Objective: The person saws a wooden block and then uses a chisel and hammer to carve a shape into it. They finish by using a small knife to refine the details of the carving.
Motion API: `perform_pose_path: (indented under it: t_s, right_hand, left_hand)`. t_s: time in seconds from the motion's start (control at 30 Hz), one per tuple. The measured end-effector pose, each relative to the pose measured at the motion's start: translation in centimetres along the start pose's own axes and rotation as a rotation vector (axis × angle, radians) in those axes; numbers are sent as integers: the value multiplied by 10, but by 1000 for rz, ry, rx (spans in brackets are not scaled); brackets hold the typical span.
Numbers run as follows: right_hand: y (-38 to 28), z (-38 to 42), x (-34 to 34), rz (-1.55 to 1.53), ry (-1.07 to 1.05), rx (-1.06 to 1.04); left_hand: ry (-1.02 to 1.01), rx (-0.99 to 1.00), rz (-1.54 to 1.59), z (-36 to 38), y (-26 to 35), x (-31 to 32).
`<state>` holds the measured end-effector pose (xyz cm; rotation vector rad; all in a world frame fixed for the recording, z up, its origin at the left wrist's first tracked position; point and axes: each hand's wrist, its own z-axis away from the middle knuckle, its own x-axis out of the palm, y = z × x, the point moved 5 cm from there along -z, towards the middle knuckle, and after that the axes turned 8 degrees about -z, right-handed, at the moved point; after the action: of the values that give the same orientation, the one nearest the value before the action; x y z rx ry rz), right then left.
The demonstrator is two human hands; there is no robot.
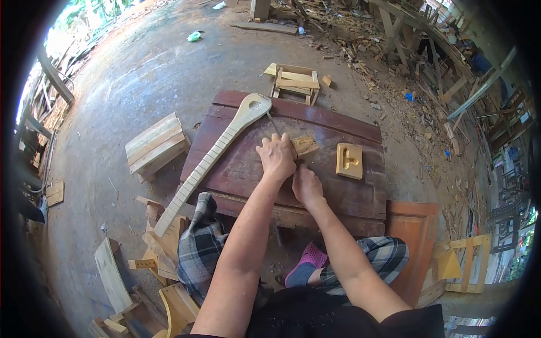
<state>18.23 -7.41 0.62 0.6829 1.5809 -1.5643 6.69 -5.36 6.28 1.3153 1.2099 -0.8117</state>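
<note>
My left hand [277, 158] lies over the dark red wooden panel [225, 174], fingers bent downward, beside a rough yellow-brown wooden block [306, 145]. My right hand [308, 186] is closed just below the block, close to the left wrist; what it grips is hidden. A thin dark rod [271, 120] runs out beyond my left fingertips. Left of my hands lies a long pale fretted instrument neck [216, 152], with a round hollow in its wide far end. To the right rests a wooden block with a carved T-shaped recess [350, 161].
A small wooden frame stool [296, 81] stands beyond the panel, and a plank-topped bench [158, 143] at left. Wood offcuts [163, 248] crowd the lower left. An orange-brown panel [414, 225] lies at right. Scrap wood [360, 50] litters the far floor.
</note>
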Motion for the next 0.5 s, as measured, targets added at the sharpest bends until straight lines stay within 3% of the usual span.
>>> perform_pose_path:
  t_s: [0.17, 0.3, 0.37, 0.5]
  right_hand:
    - [16, 58, -12, -23, -25, 57]
    - [2, 25, -13, -68, -16, 72]
    - [1, -2, 0, -5, -22, -15]
    - [10, 17, -3, -52, 49, -36]
  left_hand:
    - [-61, -24, -5, -3, 1, 2]
    - [-25, 30, -14, -3, 0, 8]
    - [-13, 2, -10, -3, -2, 8]
    - [-70, -72, -10, -4, 1, 2]
